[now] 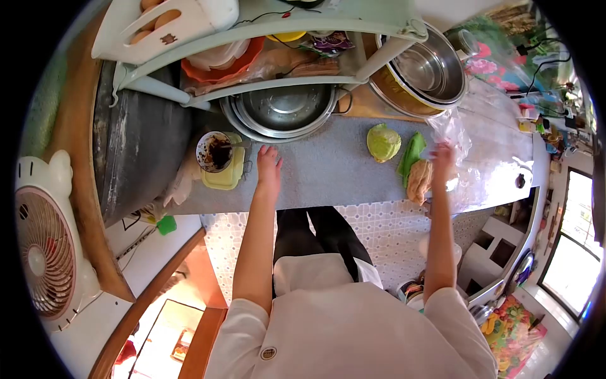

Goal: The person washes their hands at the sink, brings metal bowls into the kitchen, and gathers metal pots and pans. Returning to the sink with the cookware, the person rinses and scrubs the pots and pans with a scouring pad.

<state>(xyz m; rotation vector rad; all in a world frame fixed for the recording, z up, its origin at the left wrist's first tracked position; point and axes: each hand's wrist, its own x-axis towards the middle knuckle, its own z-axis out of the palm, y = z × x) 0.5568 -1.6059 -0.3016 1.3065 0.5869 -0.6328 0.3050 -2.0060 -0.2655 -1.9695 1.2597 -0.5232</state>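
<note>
My left hand [269, 165] lies on the grey counter [315, 170], palm down with its fingers stretched out and nothing in them. Just left of it stand a clear cup [215, 152] with dark contents and a pale yellow plastic container [225, 174]. My right hand [442, 159] is smeared by motion beside a crumpled clear plastic bag [456, 134]; whether its fingers grip the bag cannot be made out. Near that hand lie a small green cabbage [383, 143], a long green vegetable [413, 153] and a tan, wrinkled item [419, 182].
Metal basins [284, 107] sit under a pale green shelf [265, 38] along the back. More steel bowls [426, 66] stand at the back right. An egg holder [164, 28] is on the shelf, a dark vat [142, 139] at left, and a fan [47, 252] farther left.
</note>
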